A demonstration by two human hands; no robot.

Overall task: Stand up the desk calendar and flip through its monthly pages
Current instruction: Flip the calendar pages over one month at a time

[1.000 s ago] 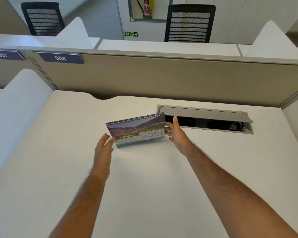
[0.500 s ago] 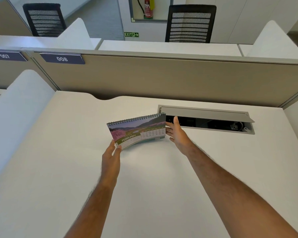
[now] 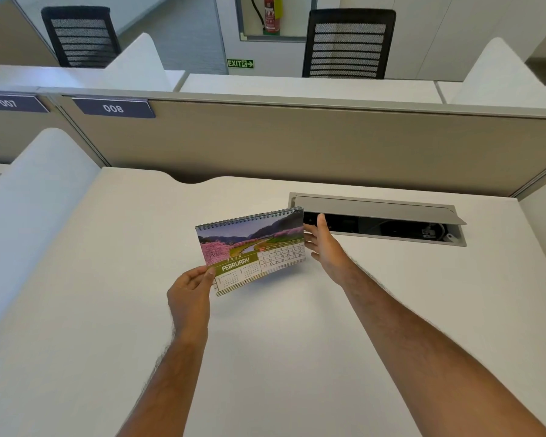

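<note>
A spiral-bound desk calendar (image 3: 252, 244) stands on the white desk (image 3: 265, 357), showing the FEBRUARY page with pink blossom trees and a river. My left hand (image 3: 189, 294) pinches the lower left corner of that front page between thumb and fingers, and the page is lifted off the stand toward me. My right hand (image 3: 325, 247) has its fingers spread, and their tips touch the calendar's right edge. The rest of the stand is hidden behind the lifted page.
An open grey cable tray (image 3: 379, 219) is set into the desk just behind my right hand. A beige partition (image 3: 297, 146) closes the far edge, with white side dividers (image 3: 29, 216) on the left. Black mesh chairs (image 3: 347, 42) stand beyond.
My left hand moved from open beside the calendar to gripping the February page's lower left corner and lifting it outward. My right hand stayed against the right edge.
</note>
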